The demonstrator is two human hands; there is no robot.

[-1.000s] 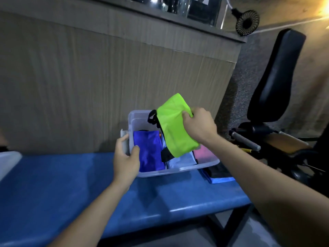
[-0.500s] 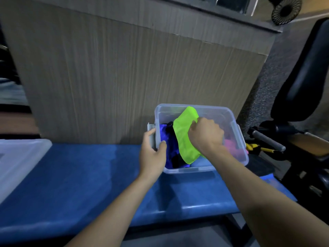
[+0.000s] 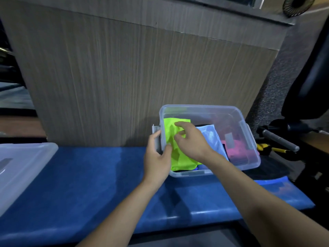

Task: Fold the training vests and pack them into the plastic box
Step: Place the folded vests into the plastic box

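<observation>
I have just one camera, and it sits on the person's head. It looks forward and down, so both bare arms reach in from the bottom edge. The blue bench [image 3: 89, 179] runs across right below me — very near. The clear plastic box [image 3: 249, 139] sits close, just right of the middle, and a wooden wall [image 3: 124, 77] fills the top, a bit farther back.

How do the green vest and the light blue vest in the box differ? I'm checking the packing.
The green vest is neon and lies at the plastic box's left end; the light blue vest is pale and sits mid-box. The right hand rests on the green vest; nothing touches the light blue vest. Both lie folded inside.
</observation>
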